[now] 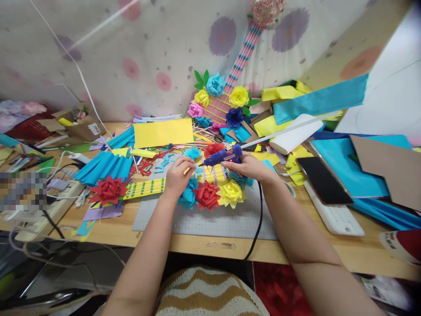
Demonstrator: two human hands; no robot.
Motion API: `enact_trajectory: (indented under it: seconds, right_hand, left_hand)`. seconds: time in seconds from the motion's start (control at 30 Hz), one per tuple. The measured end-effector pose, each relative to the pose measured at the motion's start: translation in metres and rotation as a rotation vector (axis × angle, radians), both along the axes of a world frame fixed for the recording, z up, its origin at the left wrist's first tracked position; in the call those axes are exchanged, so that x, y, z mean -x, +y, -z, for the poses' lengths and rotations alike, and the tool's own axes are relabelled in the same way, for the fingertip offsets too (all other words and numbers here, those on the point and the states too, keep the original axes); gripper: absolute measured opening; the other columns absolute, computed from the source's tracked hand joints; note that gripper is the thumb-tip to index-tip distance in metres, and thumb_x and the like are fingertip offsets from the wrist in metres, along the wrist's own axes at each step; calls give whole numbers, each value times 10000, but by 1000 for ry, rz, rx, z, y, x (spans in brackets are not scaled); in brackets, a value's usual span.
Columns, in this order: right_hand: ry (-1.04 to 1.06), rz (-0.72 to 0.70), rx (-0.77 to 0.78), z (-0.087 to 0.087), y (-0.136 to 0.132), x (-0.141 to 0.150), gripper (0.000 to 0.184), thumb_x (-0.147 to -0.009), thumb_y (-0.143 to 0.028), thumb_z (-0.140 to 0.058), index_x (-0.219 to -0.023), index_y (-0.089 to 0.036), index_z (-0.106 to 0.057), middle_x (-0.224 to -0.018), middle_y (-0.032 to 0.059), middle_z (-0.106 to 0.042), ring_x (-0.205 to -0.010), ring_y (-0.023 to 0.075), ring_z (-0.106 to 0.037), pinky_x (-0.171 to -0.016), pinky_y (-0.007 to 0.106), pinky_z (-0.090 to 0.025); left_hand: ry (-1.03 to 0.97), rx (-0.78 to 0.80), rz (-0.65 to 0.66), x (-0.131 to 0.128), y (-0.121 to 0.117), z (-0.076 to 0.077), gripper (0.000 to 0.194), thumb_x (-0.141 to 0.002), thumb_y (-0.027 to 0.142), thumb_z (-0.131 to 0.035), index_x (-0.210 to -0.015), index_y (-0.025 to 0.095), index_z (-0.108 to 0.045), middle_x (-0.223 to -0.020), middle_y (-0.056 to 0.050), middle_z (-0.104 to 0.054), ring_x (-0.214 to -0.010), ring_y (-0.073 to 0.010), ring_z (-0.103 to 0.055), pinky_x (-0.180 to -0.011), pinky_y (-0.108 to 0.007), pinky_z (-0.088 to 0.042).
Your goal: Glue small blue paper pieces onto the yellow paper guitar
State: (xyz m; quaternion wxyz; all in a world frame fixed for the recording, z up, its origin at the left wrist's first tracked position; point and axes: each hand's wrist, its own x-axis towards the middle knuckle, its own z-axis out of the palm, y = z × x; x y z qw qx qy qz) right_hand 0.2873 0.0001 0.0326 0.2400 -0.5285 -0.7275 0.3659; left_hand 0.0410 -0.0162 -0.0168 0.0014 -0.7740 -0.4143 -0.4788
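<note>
My right hand [248, 167] is wrapped around a dark blue hot glue gun [226, 155], whose nozzle points left. Close to the nozzle, my left hand [179, 174] has its fingertips pinched together; what they hold, if anything, is too small to make out. Beneath both hands lies a yellow paper guitar with a fretted neck [144, 188]. Around its body sit a red paper flower [207, 195], a yellow paper flower [232, 193] and blue ones [188, 195], partly hidden by my hands. Another red paper flower [109, 190] is at the neck's left end.
A grey cutting mat [223, 224] lies under the guitar. A pink flowered guitar [238, 66] leans against the curtain behind. On the right are a phone [324, 180], a white box-like device [333, 215] and a cup [401, 245]. A power strip [52, 210] stands left; a black cord [258, 224] hangs over the edge.
</note>
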Motion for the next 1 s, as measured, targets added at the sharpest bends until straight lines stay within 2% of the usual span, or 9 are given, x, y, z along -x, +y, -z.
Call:
enact_trajectory:
  seconds: [0.57,0.83,1.0]
  right_hand:
    - [-12,28,9,3,1,-2,467,-721,-628,-591,-803,-178,-684,-549,-6,-543,-553,137,-504,-573,263,-423]
    - [10,13,-4,1,1,-1,437,-718,-615,-595,-764,-187,-669,-516,-9,-506,-543,143,-488,-537,264,-410]
    - [8,13,-9,1,1,-1,419,-725,-601,-596,-770,-191,-674,-519,-11,-505,-560,146,-502,-564,264,-414]
  left_hand:
    - [4,4,0,-1,2,-3,102,-809,114,-614,-745,193,-623,-852,-13,-646,-825,-123,-628,-766,-258,-507]
    - [15,46,-18,0,3,-3,104,-807,130,-616,-733,201,-627,-851,-14,-652,-828,-135,-631,-777,-277,-509]
    - [-1,18,8,0,3,-1,106,-804,109,-611,-742,194,-625,-849,-16,-650,-825,-131,-627,-764,-264,-505]
